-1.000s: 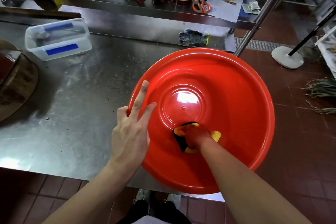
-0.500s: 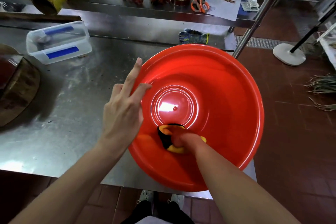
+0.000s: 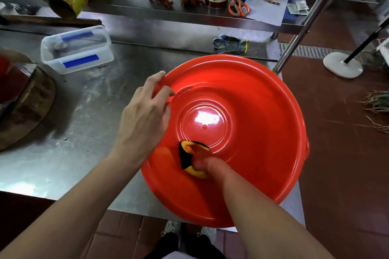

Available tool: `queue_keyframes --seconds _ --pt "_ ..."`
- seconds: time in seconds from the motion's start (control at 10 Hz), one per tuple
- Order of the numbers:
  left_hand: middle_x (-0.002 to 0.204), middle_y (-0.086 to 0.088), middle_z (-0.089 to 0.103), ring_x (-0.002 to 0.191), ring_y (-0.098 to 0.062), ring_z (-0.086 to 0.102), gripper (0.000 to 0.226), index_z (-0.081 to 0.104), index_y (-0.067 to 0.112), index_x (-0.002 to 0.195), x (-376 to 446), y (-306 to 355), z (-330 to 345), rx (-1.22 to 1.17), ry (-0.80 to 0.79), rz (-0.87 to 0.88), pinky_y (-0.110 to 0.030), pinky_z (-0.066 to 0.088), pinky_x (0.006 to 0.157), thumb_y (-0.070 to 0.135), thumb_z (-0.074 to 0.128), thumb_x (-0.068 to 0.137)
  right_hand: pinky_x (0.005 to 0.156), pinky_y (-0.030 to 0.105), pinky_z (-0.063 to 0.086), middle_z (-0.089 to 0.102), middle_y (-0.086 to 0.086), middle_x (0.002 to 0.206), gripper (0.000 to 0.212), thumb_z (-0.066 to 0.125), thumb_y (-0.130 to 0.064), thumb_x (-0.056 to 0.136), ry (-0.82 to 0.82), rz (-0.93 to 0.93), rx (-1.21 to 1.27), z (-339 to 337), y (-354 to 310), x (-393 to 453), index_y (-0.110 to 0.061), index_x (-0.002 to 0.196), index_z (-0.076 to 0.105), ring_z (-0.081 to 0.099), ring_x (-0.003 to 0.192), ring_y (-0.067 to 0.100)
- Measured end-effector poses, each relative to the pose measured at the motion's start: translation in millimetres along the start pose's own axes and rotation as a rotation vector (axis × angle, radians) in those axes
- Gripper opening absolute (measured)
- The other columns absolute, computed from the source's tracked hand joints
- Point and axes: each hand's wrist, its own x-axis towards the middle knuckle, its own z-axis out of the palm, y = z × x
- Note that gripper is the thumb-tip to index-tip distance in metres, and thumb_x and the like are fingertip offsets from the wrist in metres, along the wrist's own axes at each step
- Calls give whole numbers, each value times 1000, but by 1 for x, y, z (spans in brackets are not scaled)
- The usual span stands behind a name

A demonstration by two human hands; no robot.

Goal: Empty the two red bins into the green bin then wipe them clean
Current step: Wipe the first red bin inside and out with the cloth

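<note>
Head view — steeply down, close.

Bare steel tabletop (image 3: 88, 136) lies open left of the big round red plastic bin (image 3: 263, 132), hemmed by a clear plastic tub with blue tape (image 3: 76, 49) behind, a round wooden chopping block (image 3: 25, 107) at far left, and a slanted steel shelf post (image 3: 299, 27) at the bin's far-right rim.
</note>
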Motion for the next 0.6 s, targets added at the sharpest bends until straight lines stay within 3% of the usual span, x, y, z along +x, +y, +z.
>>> queue_keyframes --seconds 0.1,0.2,0.3,0.4,0.5,0.6 --pt "165 -5 27 120 -34 53 45 62 14 125 -9 -4 -5 8 -63 -10 -40 46 99 -2 67 84 122 41 23 31 11 162 61 53 -12 97 31 42 -35 -1 1 -1 -13 155 35 29 149 31" --pt "169 -3 15 131 -34 44 61 55 19 139 -19 -13 -5 -16 -95 -63 -36 41 104 -3 67 83 121 40 24 32 11 161 57 50 -12 99 45 1 -33 -6 -1 -6 -13 154 36 31 148 30" --pt "170 -2 4 141 -34 37 85 33 32 156 -40 -14 -8 -80 -141 -141 -42 44 104 2 69 85 115 33 32 35 3 161 58 42 -7 101 -1 42 53 -9 2 -6 -25 155 34 38 144 23" --pt "169 0 4 143 -31 38 94 21 36 160 -58 -11 -8 -154 -160 -207 -42 52 96 5 71 86 112 29 33 35 -1 161 64 43 -4 99 0 101 158 -11 1 -8 -30 157 32 41 143 21" --pt "169 3 4 141 -28 44 95 19 35 160 -83 6 -6 -187 -145 -245 -39 61 80 10 73 86 105 21 32 38 3 159 57 41 -4 102 -10 124 182 -14 1 -10 -22 155 36 41 142 21" --pt "170 3 0 146 -27 37 90 25 32 159 -93 14 1 -184 -129 -276 -45 61 84 11 73 86 102 20 32 41 9 157 53 39 0 101 -25 131 159 -16 1 -10 -14 152 39 43 140 23"
